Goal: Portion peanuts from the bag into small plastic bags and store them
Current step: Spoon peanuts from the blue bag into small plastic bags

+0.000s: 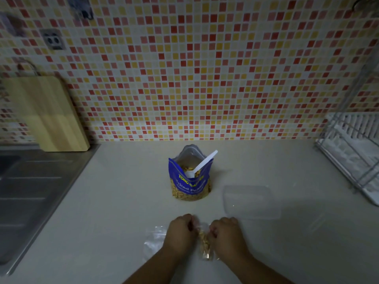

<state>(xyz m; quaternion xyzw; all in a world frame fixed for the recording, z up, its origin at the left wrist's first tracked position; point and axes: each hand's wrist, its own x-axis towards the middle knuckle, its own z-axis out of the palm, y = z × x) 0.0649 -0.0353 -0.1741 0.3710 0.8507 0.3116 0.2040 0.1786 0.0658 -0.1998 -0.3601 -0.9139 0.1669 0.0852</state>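
A blue peanut bag (190, 183) stands open in the middle of the counter, with a white plastic spoon (202, 165) leaning inside it. Near the front edge, my left hand (180, 232) and my right hand (225, 232) both grip the top of a small clear plastic bag (204, 242) that holds peanuts. Its lower end rests on the counter between my wrists. More empty clear bags (153, 238) lie flat just left of my left hand, partly hidden under it.
A clear plastic container (252, 201) lies right of the peanut bag. A wire dish rack (352, 152) fills the right edge. A steel sink drainboard (30, 191) is at the left, with a wooden cutting board (47, 113) leaning on the tiled wall.
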